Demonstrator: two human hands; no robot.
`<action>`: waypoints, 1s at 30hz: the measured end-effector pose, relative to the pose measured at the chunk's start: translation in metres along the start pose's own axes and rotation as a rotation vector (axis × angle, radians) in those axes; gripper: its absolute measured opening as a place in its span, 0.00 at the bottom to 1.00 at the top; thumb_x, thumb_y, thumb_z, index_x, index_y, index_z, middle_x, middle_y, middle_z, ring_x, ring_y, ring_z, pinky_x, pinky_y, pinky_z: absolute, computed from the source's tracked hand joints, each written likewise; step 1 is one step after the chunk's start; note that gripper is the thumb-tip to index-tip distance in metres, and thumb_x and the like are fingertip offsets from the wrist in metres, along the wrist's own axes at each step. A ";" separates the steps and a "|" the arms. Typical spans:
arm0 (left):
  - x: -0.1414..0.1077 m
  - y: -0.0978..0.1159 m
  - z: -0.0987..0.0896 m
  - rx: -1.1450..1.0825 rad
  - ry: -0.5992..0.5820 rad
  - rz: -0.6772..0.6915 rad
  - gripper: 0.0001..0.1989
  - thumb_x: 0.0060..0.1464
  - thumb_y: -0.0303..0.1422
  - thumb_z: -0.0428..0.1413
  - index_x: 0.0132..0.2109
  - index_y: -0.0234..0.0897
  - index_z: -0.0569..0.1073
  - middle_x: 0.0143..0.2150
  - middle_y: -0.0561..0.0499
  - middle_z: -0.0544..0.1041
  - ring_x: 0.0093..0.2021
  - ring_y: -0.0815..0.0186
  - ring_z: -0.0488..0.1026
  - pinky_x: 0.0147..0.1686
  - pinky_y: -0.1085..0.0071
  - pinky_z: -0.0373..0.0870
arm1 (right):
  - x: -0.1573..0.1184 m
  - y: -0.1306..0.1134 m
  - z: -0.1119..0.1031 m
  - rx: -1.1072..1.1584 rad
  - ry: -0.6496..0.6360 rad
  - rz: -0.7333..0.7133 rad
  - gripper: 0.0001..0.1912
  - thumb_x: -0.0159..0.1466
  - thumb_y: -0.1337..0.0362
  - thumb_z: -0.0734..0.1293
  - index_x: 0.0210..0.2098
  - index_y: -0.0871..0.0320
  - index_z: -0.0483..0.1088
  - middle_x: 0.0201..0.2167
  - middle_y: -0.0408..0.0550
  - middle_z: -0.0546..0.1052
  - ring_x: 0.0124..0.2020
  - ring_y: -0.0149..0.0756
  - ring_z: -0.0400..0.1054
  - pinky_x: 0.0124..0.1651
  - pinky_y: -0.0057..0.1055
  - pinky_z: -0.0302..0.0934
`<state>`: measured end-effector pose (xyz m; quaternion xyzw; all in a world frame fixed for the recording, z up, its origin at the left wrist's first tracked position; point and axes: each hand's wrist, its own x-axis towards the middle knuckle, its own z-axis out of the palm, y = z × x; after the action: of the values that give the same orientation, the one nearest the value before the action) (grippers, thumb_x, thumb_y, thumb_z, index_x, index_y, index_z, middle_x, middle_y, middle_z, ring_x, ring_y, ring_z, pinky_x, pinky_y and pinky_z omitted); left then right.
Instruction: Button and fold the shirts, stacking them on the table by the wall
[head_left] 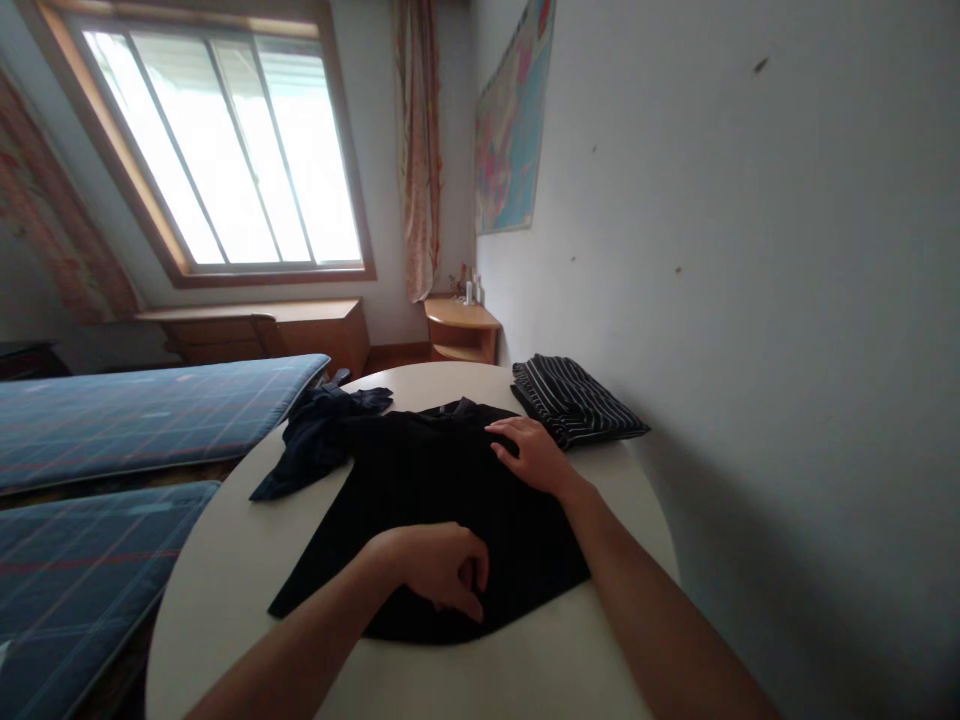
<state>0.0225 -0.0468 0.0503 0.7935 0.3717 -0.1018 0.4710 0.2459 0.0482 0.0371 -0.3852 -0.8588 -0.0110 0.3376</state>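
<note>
A black shirt (442,480) lies spread on the round white table (202,570), its collar at the far side and its hem toward me. My left hand (448,567) is over the lower part of the shirt, fingers loosely curled and thumb apart, with nothing visible in it. My right hand (531,455) rests at the shirt's upper right, palm down with fingers stretched out. Whether the left hand touches the cloth, I cannot tell.
Dark blue crumpled clothing (319,435) lies at the table's left. Folded black-and-white striped clothing (574,400) sits at the far right near the wall (787,350). Plaid mattresses (150,410) stand at the left. A corner shelf (461,315) and window are beyond.
</note>
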 end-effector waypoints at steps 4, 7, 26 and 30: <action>0.001 0.006 0.004 -0.226 -0.205 0.060 0.13 0.50 0.37 0.63 0.42 0.38 0.75 0.30 0.54 0.77 0.25 0.67 0.75 0.27 0.71 0.73 | -0.001 -0.010 0.008 -0.059 -0.083 -0.007 0.20 0.66 0.58 0.65 0.58 0.52 0.69 0.57 0.50 0.73 0.61 0.42 0.63 0.67 0.47 0.48; 0.002 -0.004 -0.012 0.034 0.343 0.195 0.09 0.59 0.37 0.56 0.44 0.39 0.75 0.36 0.50 0.79 0.34 0.64 0.78 0.38 0.67 0.74 | -0.003 -0.015 0.019 -0.121 -0.169 -0.006 0.28 0.67 0.54 0.64 0.64 0.51 0.62 0.66 0.50 0.64 0.69 0.44 0.50 0.70 0.50 0.38; 0.001 -0.035 0.038 0.596 0.779 -0.295 0.34 0.63 0.51 0.46 0.71 0.45 0.54 0.74 0.40 0.47 0.72 0.38 0.43 0.64 0.40 0.48 | -0.061 -0.069 0.002 -0.083 -0.679 0.131 0.40 0.66 0.38 0.56 0.72 0.45 0.44 0.74 0.52 0.42 0.72 0.59 0.32 0.67 0.65 0.29; -0.027 -0.023 0.038 0.600 0.746 -0.212 0.31 0.63 0.53 0.46 0.67 0.46 0.63 0.68 0.41 0.64 0.65 0.43 0.62 0.59 0.48 0.62 | -0.070 -0.084 -0.023 -0.034 -0.704 0.101 0.45 0.60 0.36 0.62 0.71 0.46 0.49 0.72 0.55 0.49 0.71 0.63 0.41 0.66 0.63 0.36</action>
<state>-0.0051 -0.0846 0.0285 0.8343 0.5482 0.0394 0.0434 0.2359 -0.0633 0.0340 -0.4129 -0.9021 0.1249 0.0147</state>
